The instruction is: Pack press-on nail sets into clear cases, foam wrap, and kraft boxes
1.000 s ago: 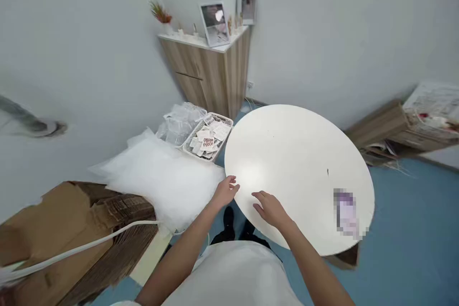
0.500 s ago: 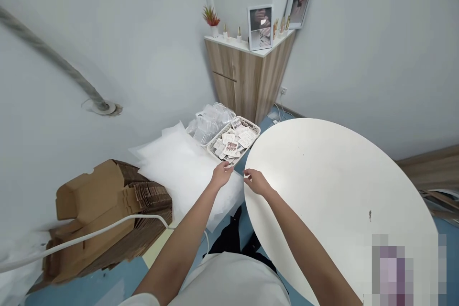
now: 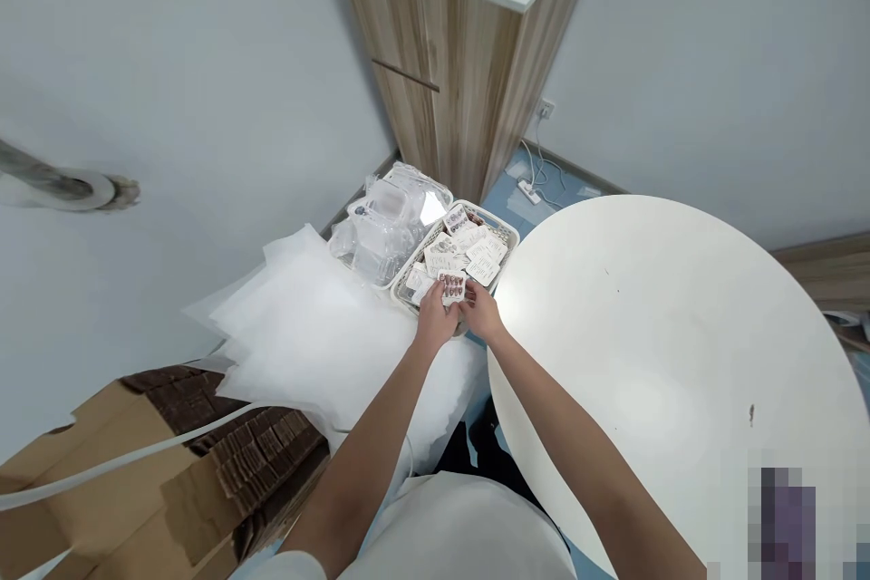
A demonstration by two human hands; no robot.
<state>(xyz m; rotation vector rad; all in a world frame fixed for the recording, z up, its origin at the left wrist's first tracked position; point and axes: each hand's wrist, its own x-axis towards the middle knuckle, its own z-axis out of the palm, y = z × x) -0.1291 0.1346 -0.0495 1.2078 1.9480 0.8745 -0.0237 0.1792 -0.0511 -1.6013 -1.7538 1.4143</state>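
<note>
My left hand (image 3: 437, 317) and my right hand (image 3: 481, 313) are at the near end of a white plastic basket (image 3: 511, 230). Between them is a small pack of press-on nails (image 3: 453, 284), with pinkish-brown nails in rows on a white backing. My left fingers close on its left edge and my right fingers on its right edge. Several white printed cards (image 3: 485, 256) and other nail packs lie loosely heaped in the basket behind it. Whether the pack is lifted clear of the heap is hard to see.
Clear plastic boxes (image 3: 386, 216) fill another basket to the left. White foam sheets (image 3: 292, 317) are stacked nearer me, beside flattened brown cardboard boxes (image 3: 88, 471). A round white table (image 3: 680, 335) stands right. Behind is a wooden cabinet (image 3: 449, 63); a power strip (image 3: 528, 191) lies on the floor.
Both hands have moved forward to the basket and come together on the nail pack, which earlier lay on the heap untouched. The view has tilted down and come closer.
</note>
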